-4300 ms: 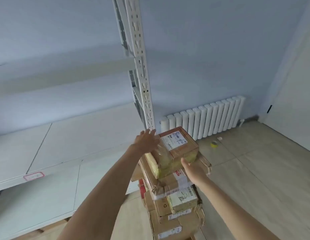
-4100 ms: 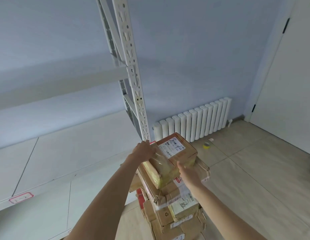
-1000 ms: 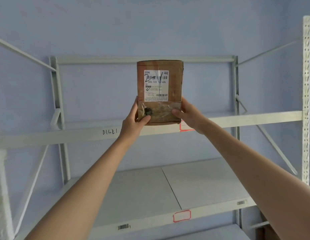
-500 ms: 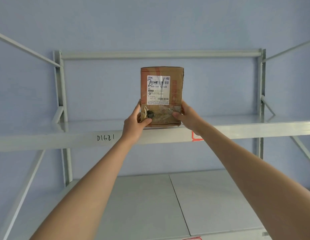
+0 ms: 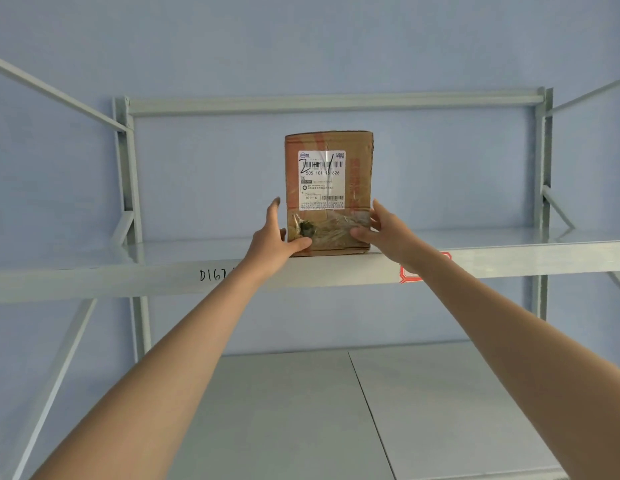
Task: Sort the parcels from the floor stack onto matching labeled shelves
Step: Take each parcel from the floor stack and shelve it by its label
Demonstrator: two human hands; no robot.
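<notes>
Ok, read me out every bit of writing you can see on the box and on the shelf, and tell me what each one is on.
"505-101-16-626": printed on the white label of the cardboard parcel.
"101-16": lower on the same label.
"2" and "1": handwritten in black marker across the label's top.
"D16": handwritten on the shelf's front beam; the left arm hides the rest.
Red-bordered tag on the beam: mostly hidden by the right arm, unreadable.
Label's small print and barcodes: too small to read.
</notes>
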